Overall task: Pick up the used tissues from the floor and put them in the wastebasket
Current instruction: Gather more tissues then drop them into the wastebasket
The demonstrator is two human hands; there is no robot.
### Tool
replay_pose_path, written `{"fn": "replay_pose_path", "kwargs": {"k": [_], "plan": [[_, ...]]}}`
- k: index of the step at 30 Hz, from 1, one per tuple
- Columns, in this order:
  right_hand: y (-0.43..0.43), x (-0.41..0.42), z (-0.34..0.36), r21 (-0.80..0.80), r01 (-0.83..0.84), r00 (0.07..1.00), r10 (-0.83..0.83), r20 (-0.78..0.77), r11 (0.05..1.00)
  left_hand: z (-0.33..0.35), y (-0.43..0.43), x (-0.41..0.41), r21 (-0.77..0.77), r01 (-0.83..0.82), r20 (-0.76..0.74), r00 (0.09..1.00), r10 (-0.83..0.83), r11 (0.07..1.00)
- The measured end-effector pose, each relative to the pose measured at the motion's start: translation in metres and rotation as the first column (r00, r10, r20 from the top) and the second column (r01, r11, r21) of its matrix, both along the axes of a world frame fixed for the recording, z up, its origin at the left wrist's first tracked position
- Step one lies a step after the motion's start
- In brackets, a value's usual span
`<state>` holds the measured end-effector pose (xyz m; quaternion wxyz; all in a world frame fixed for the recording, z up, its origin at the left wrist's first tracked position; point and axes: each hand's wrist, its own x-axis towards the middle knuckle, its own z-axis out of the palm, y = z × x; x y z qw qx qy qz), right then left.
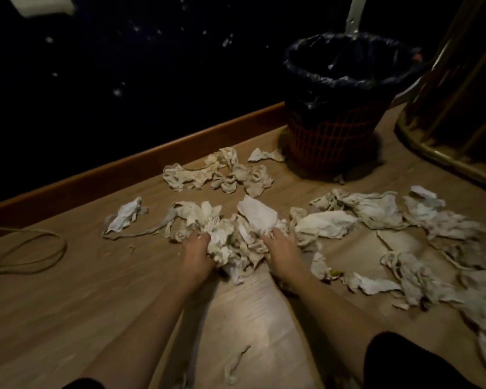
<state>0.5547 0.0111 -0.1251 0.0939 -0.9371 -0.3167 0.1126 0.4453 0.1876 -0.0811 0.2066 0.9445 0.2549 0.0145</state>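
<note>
On a wooden floor (pixel 101 290) beside a dark wall, a heap of crumpled tissues (pixel 236 242) sits pressed between a person's two bare hands. The left hand (pixel 195 254) closes in on the heap's left flank and the right hand (pixel 281 251) on its right flank, fingers curled into the paper; both appear to be gripping the same bundle, which rests on the floor and is not yet lifted. The heap lies directly ahead of the wrists, squarely between them, its long side running left to right, so neither hand is clearly nearer.

The wastebasket (pixel 334 141), a red mesh bin lined with a dark bag (pixel 348 77), stands ahead and to the right of the bundle, well apart from it and on the right hand's side. Any carry would likely go forward and rightward, up over the rim.

Much remains on the floor. A second cluster of tissues (pixel 219 172) lies between the hands and the bin, near the baseboard (pixel 124 175). A single wad (pixel 125 213) lies off to the left, and a broad scatter of tissues (pixel 421 220) spreads across the right side. A thin strip (pixel 235 363) lies close to the person's legs. A looped cord (pixel 40 248) rests at the far left. The job looks to be at an early stage.
</note>
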Motion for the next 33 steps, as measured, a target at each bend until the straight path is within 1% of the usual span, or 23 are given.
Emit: {"fn": "replay_pose_path", "kwargs": {"k": [1, 5, 7, 10, 13, 15, 18, 20, 22, 24, 26, 28, 30, 32, 33], "plan": [[-0.003, -0.002, -0.004, 0.02, -0.009, 1.0, 0.008, 0.025, 1.0, -0.001, 0.001, -0.004, -0.007, 0.017, -0.018, 1.0, -0.017, 1.0], [-0.006, 0.008, 0.014, 0.153, 0.023, 0.998, -0.016, -0.053, 0.988, 0.011, 0.017, -0.002, -0.03, 0.107, -0.037, 0.993, -0.108, 0.994], [-0.006, 0.016, 0.039, 0.151, 0.015, 1.0, -0.013, -0.017, 0.988, 0.028, 0.029, 0.015, -0.03, 0.154, -0.018, 0.988, -0.154, 0.988], [-0.004, 0.031, 0.092, 0.135, -0.029, 0.997, 0.019, 0.074, 0.99, 0.064, 0.04, 0.057, 0.015, 0.264, 0.056, 0.963, -0.265, 0.964], [-0.001, 0.046, 0.162, 0.065, -0.086, 0.98, 0.073, 0.185, 0.994, 0.118, 0.039, 0.102, 0.043, 0.392, 0.077, 0.916, -0.394, 0.919], [0.001, 0.059, 0.213, 0.015, -0.057, 0.969, 0.052, 0.242, 0.998, 0.161, 0.037, 0.125, 0.08, 0.474, 0.103, 0.871, -0.481, 0.877], [0.006, 0.078, 0.286, 0.056, -0.006, 0.952, -0.011, 0.306, 0.998, 0.226, 0.038, 0.161, 0.165, 0.565, 0.128, 0.801, -0.585, 0.809], [0.007, 0.099, 0.327, 0.081, 0.039, 0.932, -0.066, 0.357, 0.996, 0.271, 0.035, 0.194, 0.211, 0.584, 0.171, 0.768, -0.618, 0.784], [0.003, 0.123, 0.359, 0.106, 0.074, 0.908, -0.111, 0.403, 0.992, 0.31, 0.025, 0.227, 0.268, 0.576, 0.226, 0.741, -0.632, 0.772], [-0.005, 0.15, 0.382, 0.163, 0.11, 0.895, -0.169, 0.412, 0.98, 0.336, 0.009, 0.259, 0.256, 0.565, 0.279, 0.734, -0.619, 0.784], [-0.012, 0.179, 0.393, 0.214, 0.14, 0.88, -0.221, 0.42, 0.967, 0.347, -0.009, 0.292, 0.209, 0.544, 0.353, 0.733, -0.582, 0.812], [-0.018, 0.205, 0.391, 0.287, 0.168, 0.872, -0.278, 0.403, 0.943, 0.344, -0.028, 0.321, 0.143, 0.532, 0.397, 0.742, -0.54, 0.835], [-0.024, 0.233, 0.376, 0.348, 0.202, 0.874, -0.329, 0.358, 0.915, 0.328, -0.044, 0.352, 0.083, 0.533, 0.391, 0.76, -0.519, 0.842], [-0.032, 0.262, 0.353, 0.38, 0.236, 0.877, -0.365, 0.314, 0.894, 0.295, -0.047, 0.398, 0.066, 0.549, 0.365, 0.764, -0.532, 0.833], [-0.035, 0.274, 0.342, 0.395, 0.25, 0.889, -0.371, 0.268, 0.884, 0.277, -0.044, 0.421, 0.064, 0.565, 0.334, 0.765, -0.551, 0.823]]}}
